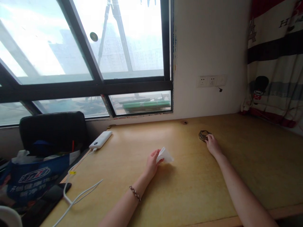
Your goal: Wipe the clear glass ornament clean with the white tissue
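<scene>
My left hand (153, 161), with a beaded bracelet on its wrist, is closed on a white tissue (165, 155) above the middle of the wooden table (189, 189). The tissue sticks out to the right of the fingers. Farther right and a little farther back, my right hand (213, 145) has its fingers closed on the near right edge of a dark coiled object (204, 135), perhaps a cable or band, at the tabletop. Part of that coil is hidden behind my fingertips.
A white power bank (101, 139) with a white cable (78, 199) lies along the table's left edge. Beyond that edge are a black chair (54, 129) and a blue bag (30, 181). Window and wall border the back; a curtain (274, 69) hangs at right.
</scene>
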Available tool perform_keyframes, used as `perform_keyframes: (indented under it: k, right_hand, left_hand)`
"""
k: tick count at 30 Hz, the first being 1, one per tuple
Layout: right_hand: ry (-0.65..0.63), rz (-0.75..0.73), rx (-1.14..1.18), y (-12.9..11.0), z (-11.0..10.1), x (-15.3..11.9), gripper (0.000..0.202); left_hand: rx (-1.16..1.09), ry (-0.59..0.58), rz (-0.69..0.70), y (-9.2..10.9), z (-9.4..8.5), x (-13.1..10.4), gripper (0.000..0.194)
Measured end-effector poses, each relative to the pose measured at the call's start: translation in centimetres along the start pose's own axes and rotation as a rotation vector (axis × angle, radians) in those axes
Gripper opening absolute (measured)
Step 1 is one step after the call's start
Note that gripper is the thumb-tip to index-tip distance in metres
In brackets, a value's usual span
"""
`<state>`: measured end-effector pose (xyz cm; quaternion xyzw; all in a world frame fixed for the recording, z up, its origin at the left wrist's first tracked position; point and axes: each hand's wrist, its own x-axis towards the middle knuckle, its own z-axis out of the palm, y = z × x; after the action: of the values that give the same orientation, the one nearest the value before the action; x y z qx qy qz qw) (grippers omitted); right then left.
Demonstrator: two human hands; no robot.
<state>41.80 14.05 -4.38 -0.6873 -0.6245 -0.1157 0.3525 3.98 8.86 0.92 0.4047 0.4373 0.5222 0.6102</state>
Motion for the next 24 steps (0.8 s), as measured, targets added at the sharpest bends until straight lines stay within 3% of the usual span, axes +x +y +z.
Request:
perform_keyframes:
  k: [4, 7, 11, 14, 17, 19, 24]
  right_hand:
    - [0.145, 0.156, -0.086, -3.3, -1.6, 0.0, 0.031]
    - [0.138, 0.065, 0.226, -8.0, -2.3, -0.7, 0.031]
    - [-0.309, 0.128, 0.846, -16.0, -2.4, -3.7, 0.031]
    - [-0.582, 0.094, 1.074, -20.4, -2.6, -6.4, 0.034]
    - [-0.693, 0.089, 1.156, -22.3, -3.2, -7.9, 0.037]
    - [-0.697, 0.102, 1.190, -22.6, -3.7, -8.2, 0.040]
    - [-0.507, 0.081, 1.068, -22.4, -4.0, -8.0, 0.032]
  left_hand:
    - [-0.116, -0.108, -0.029, -0.3, 0.0, 0.0, 0.043]
    - [-0.130, -0.155, -0.039, -0.5, 0.1, 0.1, 0.048]
    - [-0.099, -0.192, -0.090, -0.5, 0.3, -0.1, 0.061]
    - [-0.098, -0.227, -0.114, -0.6, 0.5, -0.4, 0.061]
    - [-0.097, -0.250, -0.112, -0.6, 0.5, -0.7, 0.061]
    - [-0.084, -0.269, -0.122, -0.6, 0.5, -0.8, 0.063]
    - [-0.019, -0.331, -0.093, -0.6, 0.8, -1.1, 0.058]
